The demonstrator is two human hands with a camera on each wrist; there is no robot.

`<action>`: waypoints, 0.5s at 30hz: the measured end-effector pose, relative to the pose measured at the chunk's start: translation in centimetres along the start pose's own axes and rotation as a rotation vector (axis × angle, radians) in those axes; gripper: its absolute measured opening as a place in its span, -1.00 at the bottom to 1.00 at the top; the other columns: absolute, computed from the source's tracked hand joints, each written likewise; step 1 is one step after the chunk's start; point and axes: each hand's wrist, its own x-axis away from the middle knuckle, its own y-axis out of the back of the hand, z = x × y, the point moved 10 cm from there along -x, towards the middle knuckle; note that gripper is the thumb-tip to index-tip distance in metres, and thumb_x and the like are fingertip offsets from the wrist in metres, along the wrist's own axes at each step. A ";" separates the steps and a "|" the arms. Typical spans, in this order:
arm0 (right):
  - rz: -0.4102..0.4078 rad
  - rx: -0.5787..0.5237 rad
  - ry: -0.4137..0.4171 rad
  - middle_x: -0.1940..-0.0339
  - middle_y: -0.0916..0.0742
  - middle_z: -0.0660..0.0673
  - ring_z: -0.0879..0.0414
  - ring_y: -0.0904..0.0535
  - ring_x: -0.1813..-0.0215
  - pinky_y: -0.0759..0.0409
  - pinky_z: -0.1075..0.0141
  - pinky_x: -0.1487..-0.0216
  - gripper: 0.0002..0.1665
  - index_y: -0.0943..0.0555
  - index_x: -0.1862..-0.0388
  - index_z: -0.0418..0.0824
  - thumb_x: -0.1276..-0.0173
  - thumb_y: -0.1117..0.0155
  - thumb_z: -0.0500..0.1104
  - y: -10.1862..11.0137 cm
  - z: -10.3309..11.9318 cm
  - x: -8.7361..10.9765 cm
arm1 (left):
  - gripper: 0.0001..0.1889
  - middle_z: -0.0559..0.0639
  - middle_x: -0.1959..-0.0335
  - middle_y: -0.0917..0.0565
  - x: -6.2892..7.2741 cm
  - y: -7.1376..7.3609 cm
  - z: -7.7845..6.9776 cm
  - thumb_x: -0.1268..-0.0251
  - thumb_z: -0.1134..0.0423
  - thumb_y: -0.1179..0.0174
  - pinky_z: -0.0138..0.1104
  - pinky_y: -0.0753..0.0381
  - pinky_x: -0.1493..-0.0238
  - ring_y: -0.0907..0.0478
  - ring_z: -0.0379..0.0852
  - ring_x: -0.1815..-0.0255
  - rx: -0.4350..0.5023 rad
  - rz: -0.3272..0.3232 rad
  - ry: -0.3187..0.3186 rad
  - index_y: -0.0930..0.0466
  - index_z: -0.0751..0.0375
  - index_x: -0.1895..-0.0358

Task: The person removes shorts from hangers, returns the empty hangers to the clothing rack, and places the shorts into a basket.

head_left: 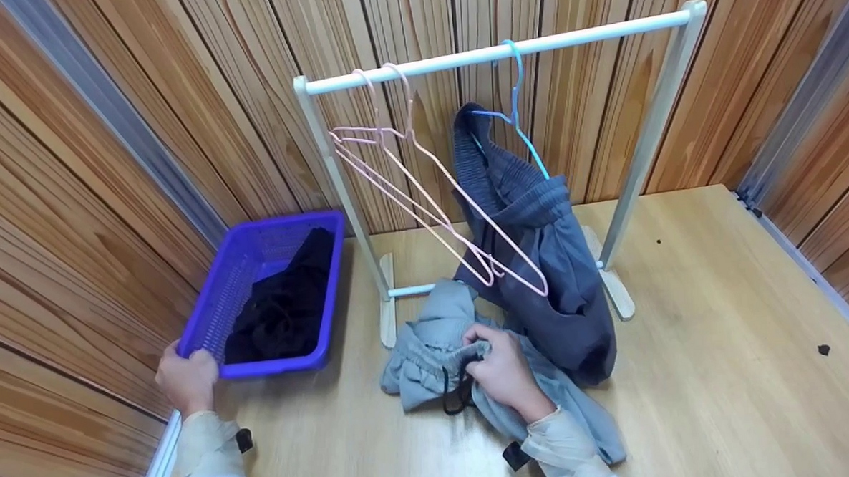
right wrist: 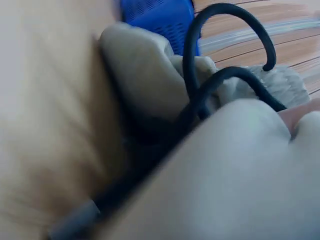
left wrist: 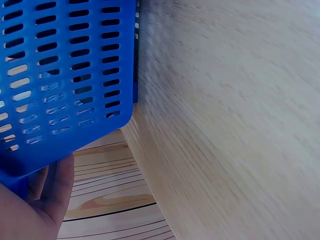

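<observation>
Left of the rack [head_left: 452, 59], the left hand [head_left: 189, 379] is gripping the basket [head_left: 272, 366]; the right hand [head_left: 503, 370] is pinching the grey pants [head_left: 423, 339], which are lying in front of the rack.

This looks like a small, booth-like corner set out for laundry; whether it stands in a home or a workshop cannot be told. Brown wood-plank-patterned panels [head_left: 245, 74] wall it in, with grey metal strips [head_left: 114, 112] where they meet, around a pale wood-grain surface [head_left: 708, 326]. The laundry side shows in a low clothes rack with a white rail and pale posts [head_left: 460, 60], pink wire hangers [head_left: 410, 121] and a purple-blue slotted plastic basket [head_left: 269, 367] containing black cloth [head_left: 277, 313].
</observation>
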 end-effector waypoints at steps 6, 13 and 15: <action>0.039 0.028 0.102 0.34 -0.73 0.11 0.23 -0.55 0.25 -0.49 0.42 0.14 -0.56 -0.67 0.41 0.01 0.17 -0.26 -0.50 0.0 3.4 0.6 | -0.32 0.41 -0.52 -0.49 0.0 0.0 0.3 -0.41 0.25 0.15 0.23 -0.30 -0.62 -0.38 0.43 -0.57 -0.006 0.004 0.020 -0.30 0.29 -0.61; 0.088 0.044 0.188 0.25 -0.74 0.13 0.27 -0.62 0.15 -0.57 0.39 0.04 -0.55 -0.70 0.31 -0.01 0.13 -0.40 -0.48 -0.2 7.9 2.2 | -0.35 0.44 -0.47 -0.53 0.1 0.1 0.0 -0.39 0.25 0.14 0.23 -0.33 -0.57 -0.40 0.46 -0.53 -0.015 -0.018 0.002 -0.38 0.29 -0.55; 0.078 0.020 0.226 0.26 -0.74 0.13 0.28 -0.63 0.15 -0.58 0.39 0.03 -0.55 -0.71 0.29 -0.02 0.14 -0.44 -0.47 0.0 9.2 2.7 | -0.35 0.44 -0.47 -0.53 0.1 0.1 -0.1 -0.40 0.25 0.15 0.24 -0.34 -0.56 -0.40 0.46 -0.53 -0.013 -0.020 -0.003 -0.39 0.30 -0.55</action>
